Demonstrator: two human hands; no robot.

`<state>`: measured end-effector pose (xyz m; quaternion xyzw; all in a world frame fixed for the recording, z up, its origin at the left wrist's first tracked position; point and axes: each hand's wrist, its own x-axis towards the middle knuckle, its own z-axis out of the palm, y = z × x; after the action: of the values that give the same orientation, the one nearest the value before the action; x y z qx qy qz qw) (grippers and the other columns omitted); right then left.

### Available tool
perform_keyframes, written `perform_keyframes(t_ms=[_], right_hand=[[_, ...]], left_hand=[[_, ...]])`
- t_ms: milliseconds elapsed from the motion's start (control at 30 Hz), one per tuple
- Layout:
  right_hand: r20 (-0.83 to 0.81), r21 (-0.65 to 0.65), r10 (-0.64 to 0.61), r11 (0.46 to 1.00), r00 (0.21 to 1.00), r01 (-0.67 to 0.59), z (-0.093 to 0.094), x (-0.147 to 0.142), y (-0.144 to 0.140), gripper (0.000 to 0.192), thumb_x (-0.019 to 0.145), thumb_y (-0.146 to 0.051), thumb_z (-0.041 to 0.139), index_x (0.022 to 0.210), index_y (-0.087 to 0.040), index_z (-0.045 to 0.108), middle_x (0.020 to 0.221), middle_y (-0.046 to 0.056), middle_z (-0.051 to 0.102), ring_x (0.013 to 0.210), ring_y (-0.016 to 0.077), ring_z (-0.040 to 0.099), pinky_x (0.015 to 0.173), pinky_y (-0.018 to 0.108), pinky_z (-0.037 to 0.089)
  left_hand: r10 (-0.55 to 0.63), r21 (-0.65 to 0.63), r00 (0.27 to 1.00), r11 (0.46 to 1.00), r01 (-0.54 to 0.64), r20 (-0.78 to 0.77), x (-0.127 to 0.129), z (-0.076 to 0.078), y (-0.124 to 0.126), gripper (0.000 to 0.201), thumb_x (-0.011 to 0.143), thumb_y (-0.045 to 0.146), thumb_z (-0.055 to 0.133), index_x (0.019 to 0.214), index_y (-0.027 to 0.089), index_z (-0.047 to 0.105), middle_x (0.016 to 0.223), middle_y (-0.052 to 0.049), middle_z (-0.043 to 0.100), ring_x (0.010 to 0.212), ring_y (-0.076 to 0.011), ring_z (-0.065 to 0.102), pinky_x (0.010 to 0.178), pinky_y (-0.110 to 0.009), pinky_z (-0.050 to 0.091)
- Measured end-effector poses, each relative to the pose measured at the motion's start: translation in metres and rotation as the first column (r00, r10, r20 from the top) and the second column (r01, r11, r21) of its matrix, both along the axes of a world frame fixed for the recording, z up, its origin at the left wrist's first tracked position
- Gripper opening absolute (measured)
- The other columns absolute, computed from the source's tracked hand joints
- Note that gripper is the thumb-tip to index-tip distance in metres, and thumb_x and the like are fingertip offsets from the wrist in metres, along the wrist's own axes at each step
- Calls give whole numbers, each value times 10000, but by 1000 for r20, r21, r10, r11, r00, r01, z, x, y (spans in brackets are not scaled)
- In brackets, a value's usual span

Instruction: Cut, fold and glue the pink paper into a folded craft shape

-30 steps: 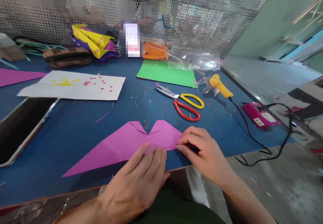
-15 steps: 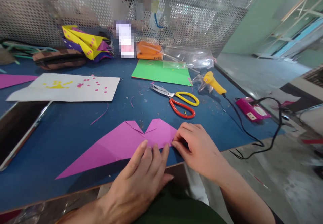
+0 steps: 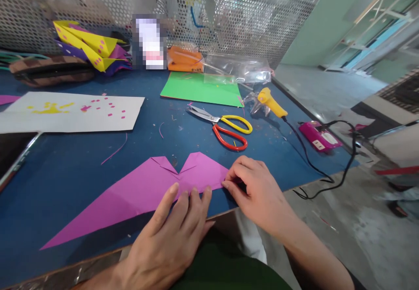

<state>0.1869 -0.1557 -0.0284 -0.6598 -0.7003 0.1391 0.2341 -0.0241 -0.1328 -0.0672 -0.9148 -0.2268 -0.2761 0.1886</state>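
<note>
A folded purple paper (image 3: 131, 189) lies along the front of the table, with a long point to the left and a notch in its far edge. My left hand (image 3: 176, 229) rests its outstretched fingertips on the paper's near edge. At the paper's right end, my right hand (image 3: 255, 189) pinches the edge between thumb and bent fingers. Just beyond the paper lie scissors (image 3: 218, 122) with one yellow and one red handle, their blades pointing away to the left.
White sheet (image 3: 72, 120) with yellow and pink paper bits lies left, over a dark phone-like device (image 3: 16, 150). A green sheet (image 3: 199, 90), a yellow glue gun (image 3: 273, 103) and its cord with a pink socket box (image 3: 319, 137) are farther right. Folded yellow paper (image 3: 98, 48) stands behind.
The view has shifted, so things on the table appear farther left. Both hands keep nearly the same hold on the purple paper, whose left point has swung slightly nearer.
</note>
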Motion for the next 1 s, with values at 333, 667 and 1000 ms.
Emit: perform_keyframes(t_ms=[333, 667, 1000], right_hand=[[62, 44, 58, 997, 996, -60, -9, 2, 2, 163, 913, -115, 594, 794, -210, 536, 841, 13, 583, 776, 192, 569, 748, 372, 421], [164, 155, 113, 978, 980, -139, -26, 7, 5, 171, 927, -138, 525, 780, -226, 518, 790, 6, 582, 684, 185, 591, 652, 346, 475], [196, 227, 124, 959, 973, -168, -27, 8, 8, 184, 912, -139, 514, 757, -237, 521, 746, 2, 595, 628, 179, 612, 577, 314, 514]], left_hand=[[-59, 45, 997, 997, 61, -45, -1, -4, 1, 400, 947, 366, 593, 1200, 69, 686, 1129, -103, 719, 1060, -222, 608, 1250, -450, 169], [-19, 83, 987, 996, 33, -157, 10, -14, 4, 431, 981, 391, 491, 1240, 84, 647, 1185, -101, 708, 1073, -187, 608, 1007, -303, 434], [-30, 257, 999, 966, 24, 20, 21, -22, 10, 339, 943, 113, 422, 1099, 131, 723, 1036, -21, 732, 938, -140, 634, 928, -247, 507]])
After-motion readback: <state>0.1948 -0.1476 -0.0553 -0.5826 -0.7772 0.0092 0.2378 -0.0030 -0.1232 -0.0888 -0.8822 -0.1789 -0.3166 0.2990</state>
